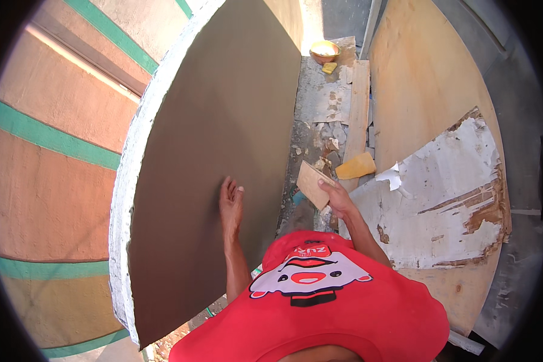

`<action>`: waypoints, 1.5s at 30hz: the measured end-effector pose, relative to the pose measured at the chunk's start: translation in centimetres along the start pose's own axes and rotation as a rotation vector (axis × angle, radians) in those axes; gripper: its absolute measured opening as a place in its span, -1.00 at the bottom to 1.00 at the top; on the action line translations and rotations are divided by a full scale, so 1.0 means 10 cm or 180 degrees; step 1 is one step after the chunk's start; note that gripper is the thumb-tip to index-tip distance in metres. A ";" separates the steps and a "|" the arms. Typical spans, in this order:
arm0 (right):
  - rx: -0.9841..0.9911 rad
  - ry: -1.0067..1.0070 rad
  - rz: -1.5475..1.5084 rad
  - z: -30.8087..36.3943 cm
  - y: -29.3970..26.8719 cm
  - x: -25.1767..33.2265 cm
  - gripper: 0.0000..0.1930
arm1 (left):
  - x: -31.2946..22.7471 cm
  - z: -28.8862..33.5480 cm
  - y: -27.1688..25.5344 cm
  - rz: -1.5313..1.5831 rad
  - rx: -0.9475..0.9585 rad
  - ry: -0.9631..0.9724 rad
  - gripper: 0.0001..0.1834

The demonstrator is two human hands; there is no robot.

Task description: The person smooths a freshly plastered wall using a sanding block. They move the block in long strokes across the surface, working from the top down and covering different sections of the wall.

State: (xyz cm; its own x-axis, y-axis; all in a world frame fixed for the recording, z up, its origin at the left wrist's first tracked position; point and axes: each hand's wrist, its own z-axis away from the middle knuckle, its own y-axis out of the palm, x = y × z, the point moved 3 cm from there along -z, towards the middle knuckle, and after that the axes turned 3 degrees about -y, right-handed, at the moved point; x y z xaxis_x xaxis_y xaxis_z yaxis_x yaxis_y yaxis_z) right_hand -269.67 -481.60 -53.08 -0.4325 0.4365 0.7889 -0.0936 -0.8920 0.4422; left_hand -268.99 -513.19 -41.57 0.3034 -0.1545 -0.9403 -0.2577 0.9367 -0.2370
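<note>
My right hand (339, 200) grips a flat, tan rectangular board (314, 183) by its right edge; I cannot tell whether it is a float or folded sheet. My left hand (230, 204) is held up beside a smooth grey-brown wall panel (193, 151), its fingers stretched out and holding nothing. Whether its fingertips touch the panel is unclear. A yellow-orange spongy-looking piece (356, 166) lies just beyond my right hand.
A yellow-rimmed bowl (324, 53) with pale contents stands at the far end, a small yellow piece (329, 68) beside it. Rubble and a wooden plank (359, 99) cover the narrow floor. Plywood (428, 66) and a peeling white sheet (434, 199) lean on the right.
</note>
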 end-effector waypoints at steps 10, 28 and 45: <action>-0.0255 -0.0905 0.0680 -2.14 0.66 1.14 -0.37 | -0.71 -1.56 0.76 0.0498 0.0387 0.0486 -0.32; 0.0241 -0.3855 0.1940 -4.10 2.57 2.80 -0.18 | -1.18 -2.06 1.32 -0.0798 0.0449 -0.1078 -0.40; 0.0060 -0.4212 0.1855 -5.40 2.36 3.71 -0.23 | -1.64 -2.73 2.02 -0.1179 0.0492 -0.1412 -0.46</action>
State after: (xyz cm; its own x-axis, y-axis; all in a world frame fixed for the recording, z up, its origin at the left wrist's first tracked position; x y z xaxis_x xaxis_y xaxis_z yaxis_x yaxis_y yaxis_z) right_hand -336.32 -492.82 -36.41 0.7280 -0.1859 0.6599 -0.1807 -0.9805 -0.0768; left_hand -304.20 -500.26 -37.59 0.7101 -0.3647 -0.6022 0.0648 0.8856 -0.4600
